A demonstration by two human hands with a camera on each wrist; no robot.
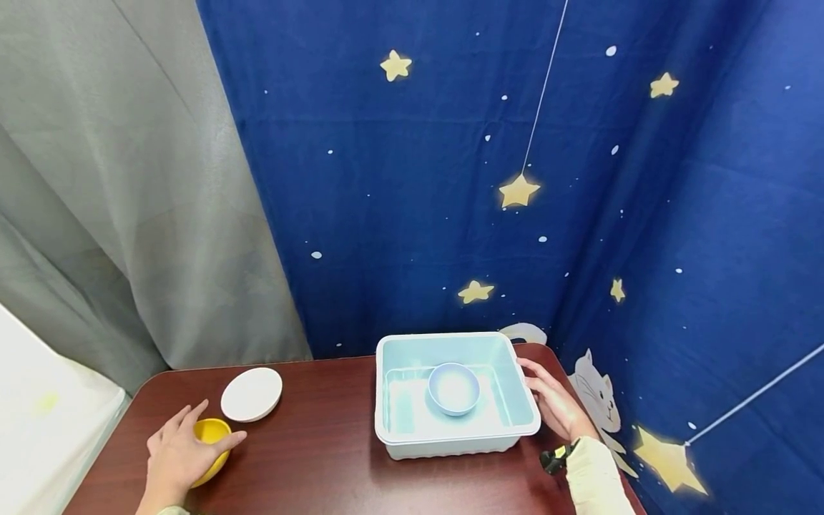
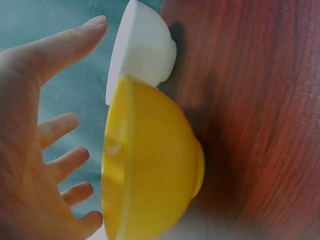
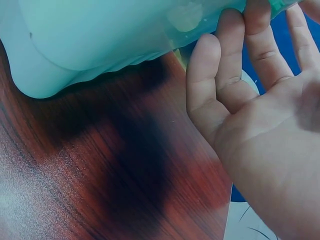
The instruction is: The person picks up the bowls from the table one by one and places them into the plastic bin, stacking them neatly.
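A yellow bowl stands on the brown table at the left, a white bowl just beyond it. My left hand hovers over the yellow bowl's rim, thumb and fingers spread. In the left wrist view a gap shows between the thumb and the yellow bowl; the little finger is close to the rim. On the right is a pale blue plastic basin with a blue bowl inside. My right hand rests its fingers against the basin's right side, loosely bent, not gripping it.
The table is dark brown wood. Behind it hang a grey curtain and a blue curtain with stars. A white surface adjoins the table's left edge. The blue curtain also runs along the right side.
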